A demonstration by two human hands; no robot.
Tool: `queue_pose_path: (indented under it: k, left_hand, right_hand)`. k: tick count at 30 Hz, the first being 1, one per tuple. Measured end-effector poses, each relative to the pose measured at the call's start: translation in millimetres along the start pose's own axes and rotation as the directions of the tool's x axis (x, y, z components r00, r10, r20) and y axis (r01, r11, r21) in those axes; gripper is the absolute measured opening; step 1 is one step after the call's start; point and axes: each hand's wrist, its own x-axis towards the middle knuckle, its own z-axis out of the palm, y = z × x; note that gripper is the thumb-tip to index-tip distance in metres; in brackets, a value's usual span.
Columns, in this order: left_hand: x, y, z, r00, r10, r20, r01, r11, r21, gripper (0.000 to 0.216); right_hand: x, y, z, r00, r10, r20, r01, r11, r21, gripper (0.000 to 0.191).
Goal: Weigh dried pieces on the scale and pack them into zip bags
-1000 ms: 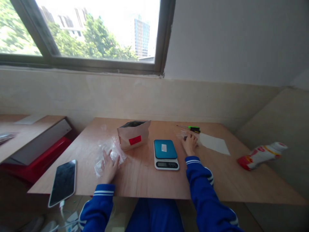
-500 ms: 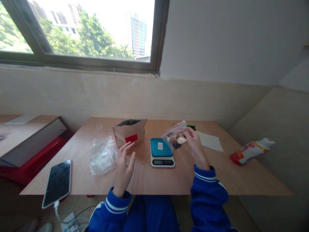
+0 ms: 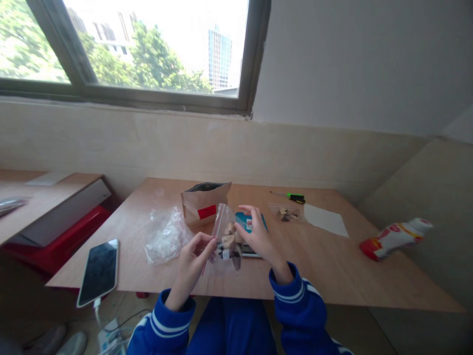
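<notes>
Between my two hands I hold up a small clear zip bag (image 3: 226, 236) with brown and pale lumps in it, above the table's near edge. My left hand (image 3: 194, 254) pinches the bag's left side. My right hand (image 3: 256, 235) grips its right side, fingers curled. Behind the bag sits a small kitchen scale with a teal top (image 3: 254, 222), partly hidden by my right hand. A brown paper pouch with a red label (image 3: 204, 209) stands open behind it. A pile of empty clear bags (image 3: 164, 236) lies to the left.
On the wooden table (image 3: 332, 266) lie a second filled bag (image 3: 287, 213), a green-handled screwdriver (image 3: 292, 197), a white sheet (image 3: 325, 219), a red and white packet (image 3: 395, 237) at the right, and a phone (image 3: 98, 271) over the left edge. A lower desk (image 3: 44, 207) stands at left.
My right hand picked a filled bag up from the far right of the scale and carried it toward me. My left hand left the empty bags and took hold of its other side.
</notes>
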Motion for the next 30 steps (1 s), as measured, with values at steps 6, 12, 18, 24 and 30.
queue_pose_path:
  k: [6, 12, 18, 24, 30]
  left_hand:
    - [-9.3, -6.6, 15.1, 0.99, 0.044, -0.137, -0.033, 0.996, 0.082, 0.022]
    - [-16.0, -17.5, 19.3, 0.969, 0.073, -0.238, -0.025, 0.98, 0.197, 0.022]
    - [-15.3, -17.8, 20.7, 0.961, 0.105, -0.254, -0.052, 0.977, 0.207, 0.022]
    - [-14.8, -15.4, 22.8, 0.979, 0.04, -0.202, -0.04, 0.999, 0.006, 0.027]
    - [-10.3, -16.3, -4.4, 0.953, -0.008, -0.304, -0.054, 0.98, -0.193, 0.03]
  right_hand:
    - [-30.0, -23.7, 38.6, 0.996, 0.083, 0.044, -0.088, 0.99, 0.114, 0.015]
    - [-35.9, -25.4, 52.9, 0.977, 0.208, 0.05, -0.214, 0.948, 0.234, 0.02]
    - [-38.2, -29.1, 50.0, 0.965, 0.247, 0.084, -0.261, 0.921, 0.29, 0.018]
    - [-38.9, -28.0, 48.3, 0.965, 0.254, 0.065, -0.261, 0.908, 0.329, 0.019]
    - [-29.4, -2.5, 23.4, 0.934, 0.298, -0.195, -0.24, 0.932, 0.272, 0.028]
